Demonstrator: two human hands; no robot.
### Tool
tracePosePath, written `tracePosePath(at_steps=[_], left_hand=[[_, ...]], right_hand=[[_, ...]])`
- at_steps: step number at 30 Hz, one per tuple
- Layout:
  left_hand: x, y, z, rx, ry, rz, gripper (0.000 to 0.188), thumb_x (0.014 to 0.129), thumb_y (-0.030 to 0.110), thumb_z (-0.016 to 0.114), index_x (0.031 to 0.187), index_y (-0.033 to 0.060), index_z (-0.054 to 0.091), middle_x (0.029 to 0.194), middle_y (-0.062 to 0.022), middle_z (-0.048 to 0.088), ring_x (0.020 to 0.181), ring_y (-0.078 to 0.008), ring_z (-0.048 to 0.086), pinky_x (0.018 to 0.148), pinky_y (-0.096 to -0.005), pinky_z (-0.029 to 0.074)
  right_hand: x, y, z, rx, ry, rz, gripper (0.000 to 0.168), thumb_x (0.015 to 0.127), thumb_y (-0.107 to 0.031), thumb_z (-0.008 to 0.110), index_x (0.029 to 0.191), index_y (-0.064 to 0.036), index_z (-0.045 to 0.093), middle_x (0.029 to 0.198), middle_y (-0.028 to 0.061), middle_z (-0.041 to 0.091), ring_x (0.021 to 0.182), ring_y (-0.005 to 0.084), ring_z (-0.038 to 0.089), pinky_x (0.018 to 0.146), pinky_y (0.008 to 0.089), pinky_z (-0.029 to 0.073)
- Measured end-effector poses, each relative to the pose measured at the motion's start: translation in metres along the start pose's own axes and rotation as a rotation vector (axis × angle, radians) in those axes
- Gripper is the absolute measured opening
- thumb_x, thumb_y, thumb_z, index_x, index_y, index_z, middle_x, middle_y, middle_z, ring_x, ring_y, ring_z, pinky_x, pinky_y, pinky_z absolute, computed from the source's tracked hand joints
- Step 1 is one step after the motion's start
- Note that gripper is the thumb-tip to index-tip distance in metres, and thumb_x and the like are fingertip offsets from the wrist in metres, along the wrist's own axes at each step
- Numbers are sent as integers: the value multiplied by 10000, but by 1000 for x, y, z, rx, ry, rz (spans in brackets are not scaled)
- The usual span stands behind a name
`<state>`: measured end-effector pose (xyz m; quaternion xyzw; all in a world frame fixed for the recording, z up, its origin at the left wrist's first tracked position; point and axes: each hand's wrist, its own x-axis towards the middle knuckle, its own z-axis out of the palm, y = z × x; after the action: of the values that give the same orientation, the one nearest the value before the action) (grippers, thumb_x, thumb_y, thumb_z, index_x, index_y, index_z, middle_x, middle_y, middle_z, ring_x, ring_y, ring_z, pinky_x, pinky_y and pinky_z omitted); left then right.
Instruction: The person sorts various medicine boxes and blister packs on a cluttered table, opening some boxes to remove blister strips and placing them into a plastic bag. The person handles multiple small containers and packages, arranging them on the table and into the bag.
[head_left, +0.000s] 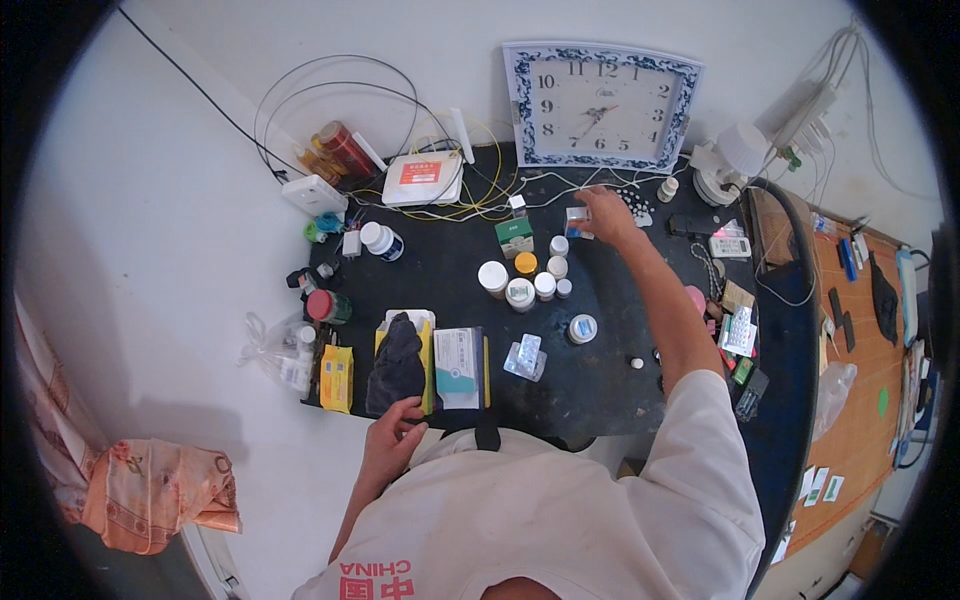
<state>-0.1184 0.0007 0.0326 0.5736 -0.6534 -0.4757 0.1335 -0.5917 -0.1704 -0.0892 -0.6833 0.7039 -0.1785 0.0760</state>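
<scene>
At the back of the black tabletop (450, 274), my right hand (606, 214) has its fingers and thumb around a small white-and-blue box (576, 223). A green-and-white carton (514, 238) stands to the left of it. Nearer to me is a cluster of white pill bottles (520, 294), one of them with a yellow cap (526, 263). A single white bottle (583, 328) stands apart, right of some blister packs (526, 358). My left hand (395, 435) rests at the front edge, fingers loosely bent and holding nothing, just below a dark cloth (399, 360).
A wall clock (600, 112) leans at the back, beside a white router (422, 178) and loose cables. Left stand a red-lidded jar (328, 307), a white bottle (382, 241) and a yellow packet (337, 379). A medicine box (456, 360) lies in front. Clutter with blister packs (740, 326) lines the right edge.
</scene>
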Motion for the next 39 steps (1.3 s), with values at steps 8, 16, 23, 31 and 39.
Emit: tracePosePath(at_steps=[8, 16, 23, 31, 39], left_hand=[[2, -2, 1, -27, -16, 10, 422, 805, 75, 647, 1206, 34, 524, 974, -104, 640, 737, -131, 596, 690, -267, 496], [0, 0, -3, -39, -12, -6, 414, 807, 68, 646, 1202, 35, 527, 970, -90, 637, 743, -124, 588, 692, -265, 495], [-8, -7, -5, -36, 6, -21, 422, 816, 75, 636, 1220, 51, 518, 970, -87, 639, 750, -138, 603, 693, -270, 496], [-11, -23, -6, -75, 11, -29, 419, 815, 85, 634, 1219, 61, 524, 979, -98, 644, 750, -155, 614, 695, -278, 501], [-9, -13, -12, -43, 7, -16, 410, 812, 89, 636, 1208, 56, 532, 973, -101, 645, 751, -152, 614, 697, -278, 500]], right_hand=[[5, -32, -34, 88, 140, -67, 517, 650, -143, 755, 1135, -87, 584, 1100, 132, 583, 1061, 327, 536, 909, 406, 444], [19, -86, 14, 51, -91, -190, 444, 697, -86, 708, 1123, -99, 583, 1070, 130, 581, 1006, 316, 581, 846, 407, 488], [29, -97, 39, 14, -247, -85, 462, 695, -96, 714, 1138, -107, 587, 1071, 140, 602, 997, 314, 589, 861, 406, 478], [33, -94, 34, 117, -183, -122, 431, 689, -97, 715, 1106, -98, 605, 1036, 145, 624, 977, 325, 593, 845, 403, 478], [40, -82, 19, 682, -202, -117, 396, 725, 8, 678, 1102, -65, 582, 984, 56, 625, 845, 156, 600, 767, 283, 488]])
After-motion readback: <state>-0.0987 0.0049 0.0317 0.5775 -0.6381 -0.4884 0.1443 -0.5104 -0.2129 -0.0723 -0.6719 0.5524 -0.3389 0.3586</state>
